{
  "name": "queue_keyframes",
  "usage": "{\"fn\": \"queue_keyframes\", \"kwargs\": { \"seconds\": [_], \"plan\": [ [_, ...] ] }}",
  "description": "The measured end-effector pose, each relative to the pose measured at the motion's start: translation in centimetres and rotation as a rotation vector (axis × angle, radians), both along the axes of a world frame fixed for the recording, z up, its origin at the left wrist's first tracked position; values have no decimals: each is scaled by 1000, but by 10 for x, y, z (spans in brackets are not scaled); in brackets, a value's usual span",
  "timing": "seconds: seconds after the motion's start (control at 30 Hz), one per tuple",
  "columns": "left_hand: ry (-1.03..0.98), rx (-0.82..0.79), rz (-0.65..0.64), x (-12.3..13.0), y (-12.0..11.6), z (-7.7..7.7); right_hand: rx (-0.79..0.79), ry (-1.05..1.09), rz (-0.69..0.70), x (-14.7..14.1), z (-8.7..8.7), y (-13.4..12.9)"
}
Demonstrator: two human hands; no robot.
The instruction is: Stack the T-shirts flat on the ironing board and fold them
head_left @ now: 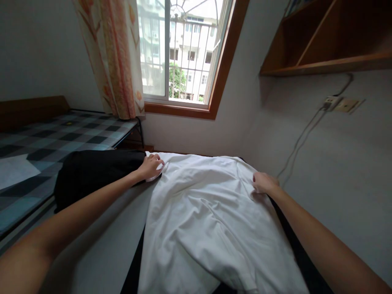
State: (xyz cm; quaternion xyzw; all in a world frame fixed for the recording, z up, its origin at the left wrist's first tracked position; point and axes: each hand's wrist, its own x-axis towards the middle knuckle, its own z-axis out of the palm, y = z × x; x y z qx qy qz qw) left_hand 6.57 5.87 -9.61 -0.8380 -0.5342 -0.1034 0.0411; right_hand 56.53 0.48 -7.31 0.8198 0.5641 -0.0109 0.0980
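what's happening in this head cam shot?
A person has both bare hands on a wrinkled white cloth garment, spread over dark fabric. The left hand is at its far left corner, beside a black cloth bundle; the right hand grips its right edge near the wall. Folds run across the middle, so it isn't smooth.

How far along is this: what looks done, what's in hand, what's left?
Done: the white garment lies spread out over black cloth.
In hand: the left hand is on its upper left side; the right hand grips its upper right side.
Left, as I judge it: creases run down the middle, and the near part looks rumpled, so smoothing seems unfinished.
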Motion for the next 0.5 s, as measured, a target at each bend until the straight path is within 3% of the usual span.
{"fn": "queue_keyframes", "kwargs": {
  "seconds": [0.07, 0.2, 0.33, 0.43, 0.5],
  "plan": [
    [-70, -47, -20, -1, -16, 2, -18, 105, 12, 5, 5, -7],
    [-214, -328, 24, -5, -36, 3, -74, 391, 68, 0, 5, -23],
    [-354, -613, 22, -2, -51, -2, 104, 415, 135, -22, -10, -42],
    [-418, -608, -51, 4, -64, -6, 187, 378, 133, -30, -9, -46],
    [-425, -524, -87, 7, -72, -8, 237, 350, 136, -24, 5, -42]
  ]
}}
